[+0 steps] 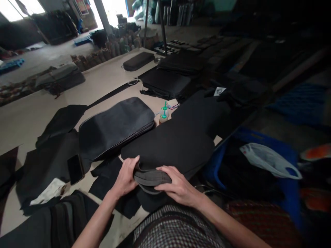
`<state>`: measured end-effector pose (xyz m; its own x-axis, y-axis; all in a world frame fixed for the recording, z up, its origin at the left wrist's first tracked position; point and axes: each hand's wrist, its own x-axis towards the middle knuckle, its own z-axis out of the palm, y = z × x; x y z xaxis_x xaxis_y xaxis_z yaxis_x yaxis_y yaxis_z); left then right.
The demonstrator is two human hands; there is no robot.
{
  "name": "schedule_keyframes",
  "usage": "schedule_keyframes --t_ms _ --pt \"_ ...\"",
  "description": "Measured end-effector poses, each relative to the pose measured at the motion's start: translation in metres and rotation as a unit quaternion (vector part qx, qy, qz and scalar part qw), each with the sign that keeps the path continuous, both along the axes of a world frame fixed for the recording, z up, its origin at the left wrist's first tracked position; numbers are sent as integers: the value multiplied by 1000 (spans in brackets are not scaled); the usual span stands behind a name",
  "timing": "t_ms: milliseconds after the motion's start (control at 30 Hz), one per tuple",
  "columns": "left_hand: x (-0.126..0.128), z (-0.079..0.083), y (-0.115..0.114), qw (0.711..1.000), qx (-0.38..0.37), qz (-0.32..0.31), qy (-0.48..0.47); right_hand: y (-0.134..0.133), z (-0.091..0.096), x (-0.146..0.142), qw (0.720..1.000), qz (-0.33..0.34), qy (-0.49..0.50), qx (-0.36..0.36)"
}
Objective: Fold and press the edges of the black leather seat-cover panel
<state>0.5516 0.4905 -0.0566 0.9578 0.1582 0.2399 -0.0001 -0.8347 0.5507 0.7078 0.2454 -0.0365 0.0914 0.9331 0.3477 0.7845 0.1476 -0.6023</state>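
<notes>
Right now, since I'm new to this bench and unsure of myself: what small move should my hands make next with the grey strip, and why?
Probably press the grey strip flat against the black panel. The left hand is at its left end, the right hand lies over it, and its layers bulge at the panel's near edge.

A folded grey fabric piece (151, 178) is gripped from both sides: the left hand (126, 177) is pressed to its left end, the right hand (176, 186) is laid over its right part. Directly behind it a large black fabric panel (176, 144) is spread. Left of that panel a black zippered case (116, 125) is laid; a green-capped bottle (163, 113) is stood between them.
</notes>
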Motion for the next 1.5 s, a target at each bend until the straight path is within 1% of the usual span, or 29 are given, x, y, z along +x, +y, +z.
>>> schedule_keyframes --t_ms 100,167,233,300,367,467,567,633,700,833,933,967,1033,1133,1300,1400,1500 --pt "-2 -6 -3 1000 16 6 1 -8 -3 -7 1000 -12 -12 -2" --pt "1 -7 -2 1000 30 -1 10 -17 -3 -13 1000 -23 -9 -7" --pt "7 -6 0 997 56 -37 35 -30 -4 -17 998 -56 0 -8" --pt "12 -5 1 991 88 -83 65 -47 -8 -19 994 -107 0 -16" --pt "16 -5 1 986 104 -109 71 -67 -16 -16 985 -162 -21 -46" --pt "19 -5 1 988 92 -121 28 -91 -32 -5 965 -230 -64 -113" --pt "25 2 3 988 89 -123 10 -101 -43 9 949 -262 -94 -147" --pt "33 13 4 989 102 -108 26 -102 -46 19 945 -271 -108 -147" --pt "44 29 4 988 114 -91 60 -102 -47 32 941 -284 -120 -143" --pt "75 70 1 980 110 -55 158 -108 -46 63 932 -307 -130 -141" --pt "100 97 -5 970 83 -32 225 -114 -45 82 935 -286 -145 -150" --pt "107 104 -7 968 77 -24 239 -115 -46 86 935 -282 -150 -151" --pt "117 111 -9 964 70 -11 257 -115 -47 92 935 -284 -156 -146" --pt "124 111 -9 961 51 -8 272 -112 -52 93 938 -273 -167 -131" --pt "121 104 -2 958 -7 -10 287 -107 -59 96 949 -235 -193 -82" --pt "120 97 4 958 -37 -9 284 -102 -56 107 954 -216 -189 -81" --pt "119 88 7 957 -66 -3 283 -95 -45 122 959 -179 -198 -94"
